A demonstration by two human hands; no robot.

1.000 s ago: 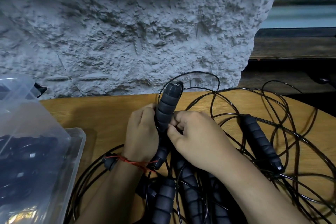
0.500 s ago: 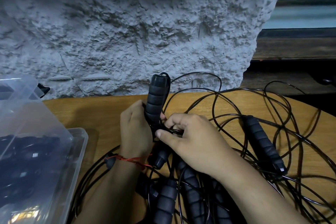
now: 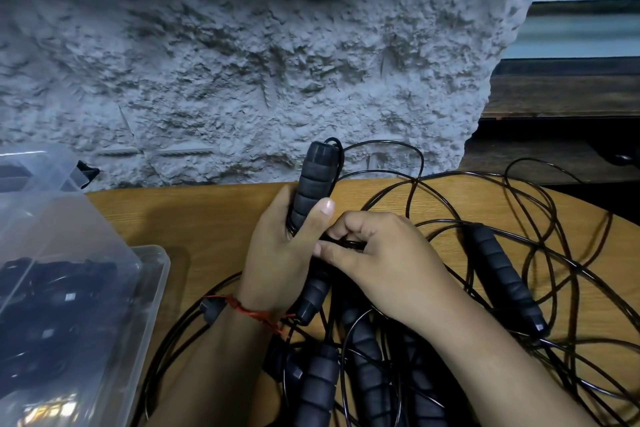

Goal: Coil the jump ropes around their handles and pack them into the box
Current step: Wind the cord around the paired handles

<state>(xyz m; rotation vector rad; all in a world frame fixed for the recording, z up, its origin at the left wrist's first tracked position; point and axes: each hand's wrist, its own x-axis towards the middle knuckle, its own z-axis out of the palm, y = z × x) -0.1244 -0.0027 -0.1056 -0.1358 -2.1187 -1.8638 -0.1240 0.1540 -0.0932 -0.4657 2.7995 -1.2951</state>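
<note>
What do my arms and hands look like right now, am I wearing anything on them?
Both hands are bare: no gloves, and no rings or watch in view. The left hand has a thin red thread knotted round its wrist. The right hand wears nothing at the wrist. The left forearm and right forearm are bare, with no sleeves in view.

One dark grey ribbed foam handle [image 3: 313, 184] stands nearly upright in the left hand [image 3: 277, 253], a second handle [image 3: 313, 295] pointing down beneath it. Thin black cords [image 3: 421, 161] sprawl in loose loops (more handles [image 3: 505, 281] among them). At left, the clear plastic box [image 3: 156, 263] holds dark coiled ropes [image 3: 52, 288].
</note>
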